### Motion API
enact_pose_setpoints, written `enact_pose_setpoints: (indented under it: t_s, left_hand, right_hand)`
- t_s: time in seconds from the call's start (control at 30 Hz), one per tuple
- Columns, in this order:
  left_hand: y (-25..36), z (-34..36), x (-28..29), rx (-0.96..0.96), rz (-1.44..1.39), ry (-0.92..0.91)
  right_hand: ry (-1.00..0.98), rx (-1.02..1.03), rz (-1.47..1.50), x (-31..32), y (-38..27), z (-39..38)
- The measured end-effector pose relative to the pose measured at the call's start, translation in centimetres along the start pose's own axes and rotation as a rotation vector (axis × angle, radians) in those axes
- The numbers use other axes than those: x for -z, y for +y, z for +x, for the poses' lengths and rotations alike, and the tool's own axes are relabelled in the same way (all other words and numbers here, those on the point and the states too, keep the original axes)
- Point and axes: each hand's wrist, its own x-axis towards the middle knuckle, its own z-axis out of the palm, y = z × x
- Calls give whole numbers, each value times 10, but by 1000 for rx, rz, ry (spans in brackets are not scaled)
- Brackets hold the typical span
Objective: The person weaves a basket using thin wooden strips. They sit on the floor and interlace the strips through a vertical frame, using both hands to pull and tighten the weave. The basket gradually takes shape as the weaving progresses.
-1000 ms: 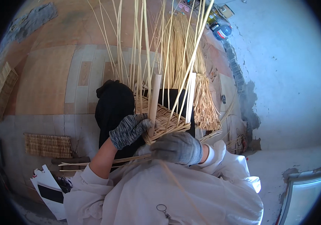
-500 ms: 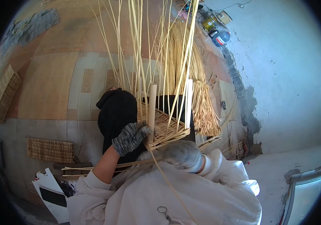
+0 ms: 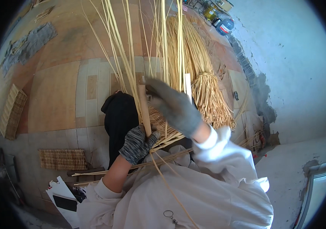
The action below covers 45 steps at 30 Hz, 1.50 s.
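A woven wicker basket piece (image 3: 157, 118) rests over my lap, with long pale rods (image 3: 132, 53) standing up from it and two upright wooden slats (image 3: 143, 112). My left hand (image 3: 136, 145), in a mottled grey glove, grips the near corner at the foot of the left slat. My right hand (image 3: 173, 107), in a plain grey glove, is blurred over the basket beside that slat's upper end, hiding part of the weave; its grip is unclear. Loose weavers (image 3: 161, 171) hang from the near edge across my white apron.
A large willow bundle (image 3: 212, 103) lies behind the work at right. Flat woven panels (image 3: 62, 159) lie at left, with a grey cloth (image 3: 29, 44) farther back. A water jug (image 3: 226, 26) and containers stand by the white wall (image 3: 296, 76). A white board (image 3: 62, 206) is at lower left.
My right hand has swept up from below the basket's near edge to the top of the left slat. The standing rods now lean farther left; my left hand stays at the corner.
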Motion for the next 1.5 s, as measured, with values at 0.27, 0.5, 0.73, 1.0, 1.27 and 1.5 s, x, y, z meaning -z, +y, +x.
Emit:
enact_pose_setpoints:
  t_s: [0.27, 0.5, 0.73, 1.0, 1.27, 1.5]
  left_hand:
    - [-13, 2, -4, 137, -156, -42]
    - [-20, -7, -8, 65, -488, 37]
    - [-4, -2, -32, 132, -635, 82]
    - [-21, -5, -29, 30, -623, 10]
    - [-5, -2, -2, 11, -88, -228]
    - [-6, -14, -16, 51, -59, -75]
  right_hand:
    - [-447, 242, -812, -1, 99, 106]
    - [363, -246, 750, 43, 17, -184]
    - [385, -780, 827, 69, 30, -203]
    - [-249, 476, -433, 27, -19, -114]
    - [46, -123, 223, 27, 74, -141]
    - [-58, 293, -351, -10, 43, -53]
